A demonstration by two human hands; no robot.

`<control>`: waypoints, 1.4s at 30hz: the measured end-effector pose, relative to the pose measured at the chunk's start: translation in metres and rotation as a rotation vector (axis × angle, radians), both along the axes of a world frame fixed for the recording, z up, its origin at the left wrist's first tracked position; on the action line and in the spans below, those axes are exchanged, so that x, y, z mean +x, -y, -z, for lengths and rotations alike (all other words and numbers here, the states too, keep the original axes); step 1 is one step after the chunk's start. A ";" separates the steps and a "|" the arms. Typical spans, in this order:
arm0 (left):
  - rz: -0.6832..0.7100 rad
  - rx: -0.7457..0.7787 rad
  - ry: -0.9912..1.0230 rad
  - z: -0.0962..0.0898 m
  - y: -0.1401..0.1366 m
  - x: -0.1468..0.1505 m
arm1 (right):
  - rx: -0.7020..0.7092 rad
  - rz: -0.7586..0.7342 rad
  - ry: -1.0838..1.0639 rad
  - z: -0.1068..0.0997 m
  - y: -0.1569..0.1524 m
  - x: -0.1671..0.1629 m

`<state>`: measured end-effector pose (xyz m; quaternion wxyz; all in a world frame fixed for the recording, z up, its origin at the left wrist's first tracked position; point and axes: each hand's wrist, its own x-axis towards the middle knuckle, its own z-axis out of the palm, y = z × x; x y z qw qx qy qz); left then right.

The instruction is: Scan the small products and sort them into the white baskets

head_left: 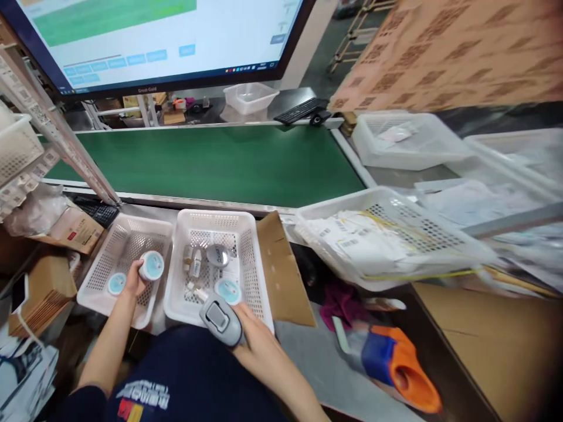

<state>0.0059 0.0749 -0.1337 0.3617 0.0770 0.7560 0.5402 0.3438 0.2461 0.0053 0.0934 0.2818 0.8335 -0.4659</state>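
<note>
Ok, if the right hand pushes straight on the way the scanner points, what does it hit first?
Likely the blue-lidded jar in the middle basket, right ahead of the scanner in the right hand; depth is unclear, so it might pass above.

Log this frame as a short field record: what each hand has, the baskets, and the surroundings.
left hand: holds a round white jar over the left basket
right hand: grips a grey scanner at the front edge of the middle basket
left basket contents: one more jar
middle basket contents: small bottles, a jar, a grey round item
behind: green conveyor belt, large monitor
right: basket of labelled packets
</note>
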 end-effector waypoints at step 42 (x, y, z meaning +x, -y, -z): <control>0.595 -0.051 -0.837 -0.028 -0.092 0.066 | 0.299 0.157 0.044 0.001 0.003 -0.043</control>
